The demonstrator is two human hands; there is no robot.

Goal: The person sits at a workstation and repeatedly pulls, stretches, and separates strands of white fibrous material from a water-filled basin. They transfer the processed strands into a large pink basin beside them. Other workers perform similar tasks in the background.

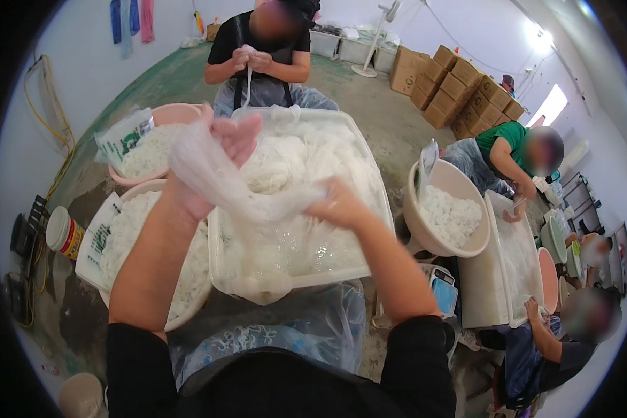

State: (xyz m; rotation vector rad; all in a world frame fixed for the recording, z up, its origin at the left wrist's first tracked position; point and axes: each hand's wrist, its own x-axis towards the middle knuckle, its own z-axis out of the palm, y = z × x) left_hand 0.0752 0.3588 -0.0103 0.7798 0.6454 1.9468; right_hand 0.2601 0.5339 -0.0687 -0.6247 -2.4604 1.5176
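A bundle of thin, translucent white strands [219,177] stretches between my hands above a white rectangular tub [385,202]. Looped round my left hand [238,143], the bundle hangs by the thumb side while the fingers stay stretched out, palm turned up. My right hand [338,205], slightly blurred, is closed around the other end. Loose wet strands [327,150] fill much of the tub, with cloudy liquid at its near side. Across the tub, another person's hands [254,59] hold up a similar strand.
At the left stand a basin of white knotted pieces [157,240] and a pink basin [177,111]. A cream basin [414,209] stands right of the tub, above a scale [444,289]. Co-workers sit round a second tub [491,209]. Cardboard boxes [460,87] are stacked behind.
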